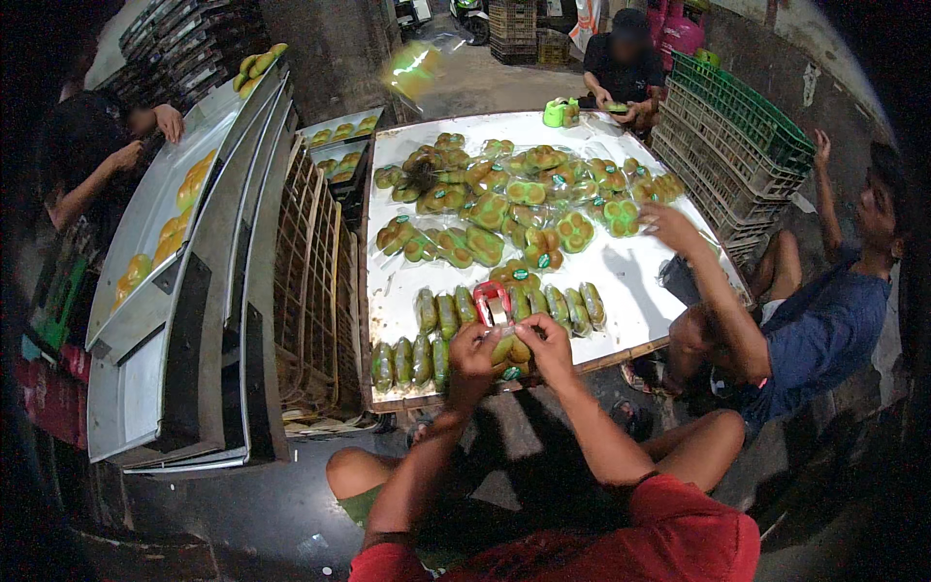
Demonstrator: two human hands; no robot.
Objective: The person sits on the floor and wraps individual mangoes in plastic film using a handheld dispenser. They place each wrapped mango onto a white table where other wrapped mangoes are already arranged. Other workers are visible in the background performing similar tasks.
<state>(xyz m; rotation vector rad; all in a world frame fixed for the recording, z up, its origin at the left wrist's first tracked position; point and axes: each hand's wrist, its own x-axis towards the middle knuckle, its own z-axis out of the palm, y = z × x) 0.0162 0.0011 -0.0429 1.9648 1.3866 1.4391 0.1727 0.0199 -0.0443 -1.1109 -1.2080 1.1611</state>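
Note:
My left hand (471, 363) and my right hand (548, 345) meet over the near edge of the white table (630, 291). Between them is a see-through bag of round greenish-brown buns (512, 359), its top pinched by the fingers of both hands. Just beyond the fingertips, touching or nearly so, stands a red tape dispenser (492, 287). Wrapped long buns (422, 359) lie in a row left of my left hand, and a second row (572, 308) runs behind and to the right.
A pile of bagged buns (485, 209) covers the table's far half. Stacked crates (727, 145) stand right, metal trays (194, 320) left. One person (815, 310) reaches over the table from the right; another (626, 68) holds something at the far end; a third (92, 160) is left.

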